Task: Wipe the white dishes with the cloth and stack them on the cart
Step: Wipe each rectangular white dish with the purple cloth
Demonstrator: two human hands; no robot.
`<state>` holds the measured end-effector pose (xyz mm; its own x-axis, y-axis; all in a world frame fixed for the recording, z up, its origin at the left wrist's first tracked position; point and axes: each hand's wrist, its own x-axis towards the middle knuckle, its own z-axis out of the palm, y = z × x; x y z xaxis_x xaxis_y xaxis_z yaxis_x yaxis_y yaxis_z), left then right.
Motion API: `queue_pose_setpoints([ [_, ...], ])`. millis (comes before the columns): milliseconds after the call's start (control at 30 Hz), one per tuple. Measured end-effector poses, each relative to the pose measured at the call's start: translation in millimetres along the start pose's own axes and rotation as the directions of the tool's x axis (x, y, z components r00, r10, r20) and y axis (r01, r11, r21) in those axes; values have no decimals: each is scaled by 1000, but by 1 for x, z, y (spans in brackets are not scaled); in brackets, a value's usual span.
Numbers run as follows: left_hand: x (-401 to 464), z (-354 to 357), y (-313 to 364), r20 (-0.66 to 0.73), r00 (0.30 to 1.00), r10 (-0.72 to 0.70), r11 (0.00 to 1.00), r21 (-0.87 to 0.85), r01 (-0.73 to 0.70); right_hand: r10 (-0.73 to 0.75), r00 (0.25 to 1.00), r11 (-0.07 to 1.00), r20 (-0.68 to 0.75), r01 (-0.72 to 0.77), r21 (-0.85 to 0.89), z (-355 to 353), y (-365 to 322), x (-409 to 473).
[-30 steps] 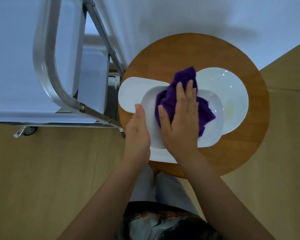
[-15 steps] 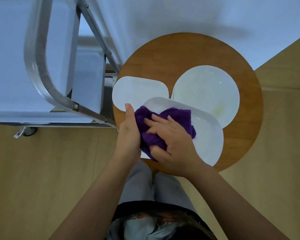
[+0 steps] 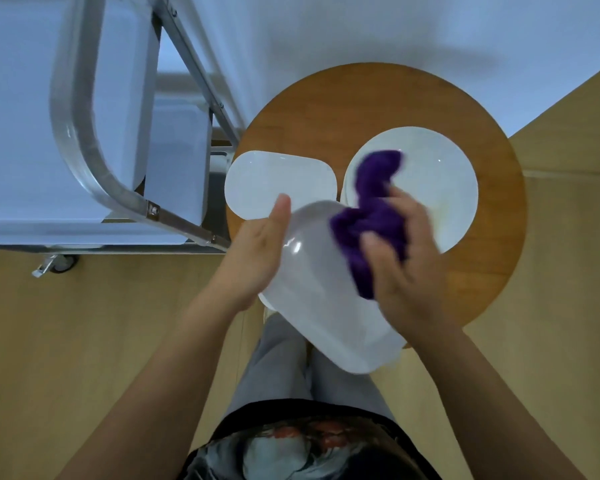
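A white rectangular dish (image 3: 323, 296) is lifted off the round wooden table (image 3: 361, 109) and tilted toward me. My left hand (image 3: 257, 251) holds its left edge, thumb lying along the rim. My right hand (image 3: 406, 258) grips a purple cloth (image 3: 371, 216) against the dish's right side; the cloth's loose end flaps up over a round white plate (image 3: 440, 178). A second white rectangular dish (image 3: 278, 181) lies flat on the table's left part.
The metal-framed cart (image 3: 84, 140) with pale shelves stands at the left, its corner beside the table. A caster wheel (image 3: 58, 263) shows on the wooden floor. My legs are below the table edge.
The rectangular dish has been raised from the table and tipped up toward me. My right hand with the cloth has slid from the dish's left end to its right side.
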<state>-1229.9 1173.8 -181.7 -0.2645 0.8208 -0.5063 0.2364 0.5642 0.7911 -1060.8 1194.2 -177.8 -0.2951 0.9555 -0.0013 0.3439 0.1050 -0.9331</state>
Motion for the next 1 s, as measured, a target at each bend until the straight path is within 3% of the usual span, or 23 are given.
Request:
queue_pose_setpoints([
  [33,-3,3,3,79,995,57,998,12,-58,-58,983,986,175,84,-147,6,-5,8],
  [100,-7,3,7,168,976,137,989,34,-144,-20,877,902,481,223,-370,7,-5,28],
  [167,-8,-2,8,189,963,194,974,78,-212,32,777,913,628,232,-334,-1,-1,49],
  [233,-8,-5,8,205,954,219,962,116,-246,58,752,962,656,135,-238,-10,1,61],
  [400,-2,-13,3,7,982,190,979,73,-190,198,848,980,492,-179,-86,-10,16,53],
  [567,1,-24,-3,-214,973,89,987,-113,-115,384,803,919,455,-380,-106,-22,34,35],
  [633,5,-33,-2,-278,960,36,971,-216,-99,441,770,862,461,-507,22,-29,38,25],
  [700,10,-37,2,-334,943,4,952,-288,-105,492,784,769,379,-595,233,-28,40,15],
  [767,13,-31,5,-387,922,-19,938,-327,-118,579,789,678,205,-605,417,-16,41,9],
  [833,12,-20,4,-467,881,-72,917,-379,-126,687,722,541,83,-584,605,1,39,3],
  [933,8,4,4,-557,819,-139,852,-488,-187,795,606,332,39,-488,808,26,30,3],
  [1000,2,27,0,-561,800,-212,797,-573,-191,830,558,265,0,-394,880,37,24,8],
])
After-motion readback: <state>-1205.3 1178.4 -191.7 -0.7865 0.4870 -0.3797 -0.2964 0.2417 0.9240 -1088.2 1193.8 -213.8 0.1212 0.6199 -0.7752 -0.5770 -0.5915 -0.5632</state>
